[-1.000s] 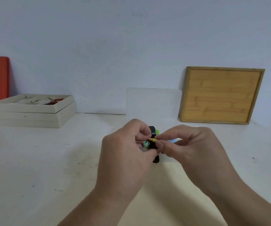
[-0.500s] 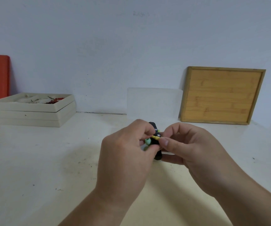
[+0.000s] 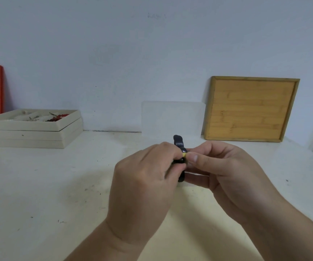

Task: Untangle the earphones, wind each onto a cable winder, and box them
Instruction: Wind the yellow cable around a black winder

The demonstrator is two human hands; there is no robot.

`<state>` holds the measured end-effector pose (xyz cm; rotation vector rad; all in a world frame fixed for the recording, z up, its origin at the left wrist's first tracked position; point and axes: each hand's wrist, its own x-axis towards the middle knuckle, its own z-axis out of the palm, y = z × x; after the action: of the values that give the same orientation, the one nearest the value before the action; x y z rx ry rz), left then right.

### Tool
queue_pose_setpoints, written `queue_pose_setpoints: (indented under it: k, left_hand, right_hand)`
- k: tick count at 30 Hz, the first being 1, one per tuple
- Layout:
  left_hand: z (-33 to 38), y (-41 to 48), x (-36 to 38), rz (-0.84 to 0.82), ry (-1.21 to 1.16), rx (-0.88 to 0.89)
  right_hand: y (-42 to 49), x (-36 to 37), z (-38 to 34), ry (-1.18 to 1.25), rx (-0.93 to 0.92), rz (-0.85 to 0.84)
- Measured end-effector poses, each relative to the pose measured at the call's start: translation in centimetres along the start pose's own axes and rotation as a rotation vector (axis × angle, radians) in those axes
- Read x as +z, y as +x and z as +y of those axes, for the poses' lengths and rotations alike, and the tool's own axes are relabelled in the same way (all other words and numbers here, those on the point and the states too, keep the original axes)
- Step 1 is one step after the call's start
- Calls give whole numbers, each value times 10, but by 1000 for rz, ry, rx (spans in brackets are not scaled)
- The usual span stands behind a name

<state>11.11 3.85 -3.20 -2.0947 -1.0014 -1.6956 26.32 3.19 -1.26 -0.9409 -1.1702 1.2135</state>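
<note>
Centre frame, above the bench (image 3: 39, 185), we see both hands closed in on the black winder (image 3: 179, 143). The left hand (image 3: 144, 178) curls round its middle, and the right hand (image 3: 227, 172) pinches a yellow earphone bit (image 3: 184, 155) against it. Versus a second ago, the green and blue parts are hidden, more of the winder top pokes up, and the right thumb has slid in tight. We judge the winding is nearly done, with the last end being tucked. The box (image 3: 33, 127), probably the target, sits mid-left, well apart.
</note>
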Motion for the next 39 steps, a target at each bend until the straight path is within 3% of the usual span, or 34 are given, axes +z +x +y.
queue_pose_setpoints:
  k: [5, 9, 14, 16, 25, 32, 39]
  left_hand:
    - [3, 0, -1, -26, -507, -448]
    - [-3, 6, 1, -21, -611, -704]
    - [-5, 8, 2, -319, -947, -1068]
    - [-3, 8, 1, -390, -965, -1071]
    - [-7, 8, -1, -433, -1050, -1083]
    - [-5, 7, 1, -413, -1061, -1212]
    - [-4, 7, 2, -403, -1047, -1193]
  right_hand:
    - [3, -5, 2, -5, -34, 4]
    - [2, -3, 2, -79, -66, 18]
    - [1, -4, -4, -139, -97, 30]
    - [0, -5, -7, -202, -117, 32]
    - [-2, -7, -13, -234, -77, 32]
    - [-2, -10, -12, -290, -73, 7]
    - [-1, -9, -10, -267, -89, 15]
